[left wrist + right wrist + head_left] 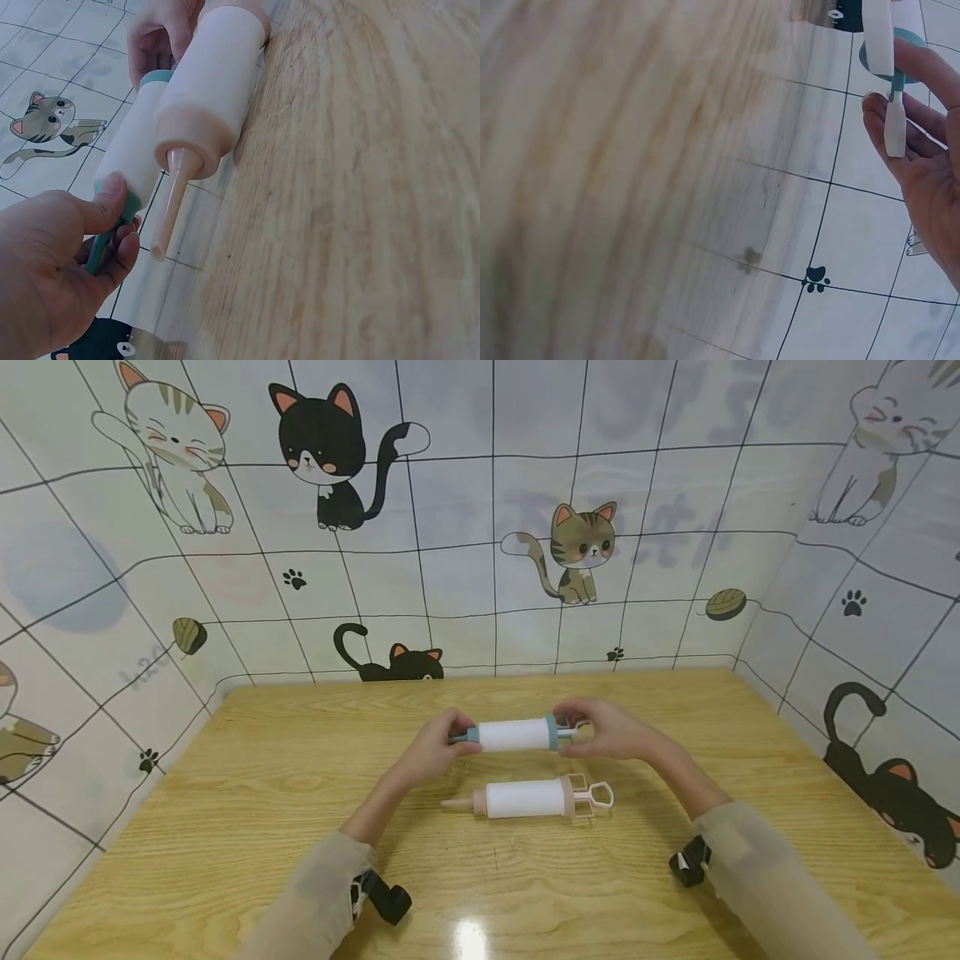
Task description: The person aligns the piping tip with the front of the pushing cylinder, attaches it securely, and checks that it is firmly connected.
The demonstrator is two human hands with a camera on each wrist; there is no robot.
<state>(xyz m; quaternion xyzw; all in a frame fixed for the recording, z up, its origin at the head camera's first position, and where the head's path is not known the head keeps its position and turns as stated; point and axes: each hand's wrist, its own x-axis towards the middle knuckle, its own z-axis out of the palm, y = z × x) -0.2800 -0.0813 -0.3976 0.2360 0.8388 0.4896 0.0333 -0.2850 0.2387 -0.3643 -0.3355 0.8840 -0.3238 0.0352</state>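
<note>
A white-barrelled syringe with teal ends [513,735] lies crosswise between the two hands. My left hand [435,747] pinches its teal nozzle end between thumb and fingers, as the left wrist view also shows. At the opposite end, my right hand [611,731] holds the teal collar and plunger end, partly covering the handle. Nearer to me, a second syringe with beige ends [525,798] rests on the table, untouched. Its nozzle points left and its looped plunger handle right. In the left wrist view this beige syringe overlaps the teal one.
The wood-grain table [262,827] carries both syringes. Behind it and along both sides rises a pale sheet [465,568] with grid lines and cartoon cats. Beige sleeves [765,868] cover the forearms, with black wrist devices [386,897] attached.
</note>
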